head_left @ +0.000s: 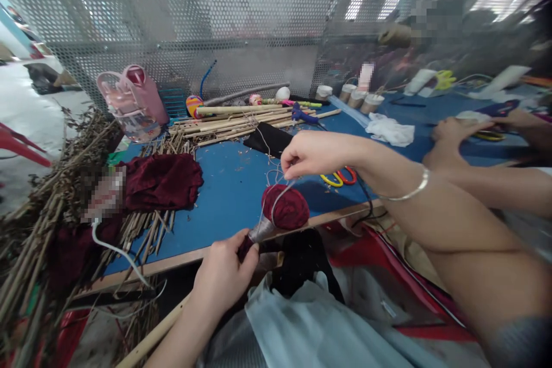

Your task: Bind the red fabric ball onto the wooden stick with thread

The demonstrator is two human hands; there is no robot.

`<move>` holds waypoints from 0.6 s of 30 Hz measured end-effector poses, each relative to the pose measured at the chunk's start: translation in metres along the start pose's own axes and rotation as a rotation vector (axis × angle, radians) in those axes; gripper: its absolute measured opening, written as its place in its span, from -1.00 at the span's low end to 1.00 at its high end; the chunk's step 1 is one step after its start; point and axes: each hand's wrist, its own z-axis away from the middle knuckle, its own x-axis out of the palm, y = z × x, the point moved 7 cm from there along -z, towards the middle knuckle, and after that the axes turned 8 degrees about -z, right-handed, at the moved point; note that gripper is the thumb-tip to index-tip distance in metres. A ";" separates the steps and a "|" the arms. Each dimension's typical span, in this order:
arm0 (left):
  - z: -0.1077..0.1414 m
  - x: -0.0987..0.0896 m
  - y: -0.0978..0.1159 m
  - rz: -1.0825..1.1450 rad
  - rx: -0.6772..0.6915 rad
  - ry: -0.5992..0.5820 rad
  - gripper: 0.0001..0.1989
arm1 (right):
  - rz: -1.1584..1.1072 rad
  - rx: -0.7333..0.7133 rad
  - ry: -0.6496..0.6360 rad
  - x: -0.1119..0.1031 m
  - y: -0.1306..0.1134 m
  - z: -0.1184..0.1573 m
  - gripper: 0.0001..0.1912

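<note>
Left hand (224,270) below maroon ball (290,208), grip clamped on its grey-wrapped stem (261,231). Right hand (313,152) above ball, grip pinching grey string (284,190).

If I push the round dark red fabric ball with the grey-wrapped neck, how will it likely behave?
The ball may roll, being rounded, though the left hand, gripping the dark end below its grey neck, would probably restrain it. Its wrinkled, cloth-like surface suggests little slipperiness.

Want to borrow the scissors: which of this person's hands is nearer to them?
Right: in view, the right hand is just up and left of the scissors; the left hand is farther off, lower left.
</note>
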 end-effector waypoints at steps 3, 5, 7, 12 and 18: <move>-0.003 0.001 -0.003 0.002 -0.029 0.026 -0.60 | -0.225 -0.173 -0.209 0.000 -0.053 0.046 -0.82; -0.004 -0.001 -0.004 0.001 -0.051 0.057 -0.61 | -0.308 -0.259 -0.298 -0.002 -0.079 0.070 -0.85; -0.004 -0.004 -0.003 0.001 -0.059 0.070 -0.62 | -0.307 -0.323 -0.204 -0.015 -0.087 0.078 -0.83; 0.002 -0.005 0.016 0.139 0.060 -0.064 -0.71 | -0.155 -0.257 0.488 -0.069 -0.037 0.051 -0.73; 0.019 -0.003 0.048 0.432 0.226 -0.260 -0.78 | -0.299 -0.101 0.625 -0.030 0.022 -0.024 -0.66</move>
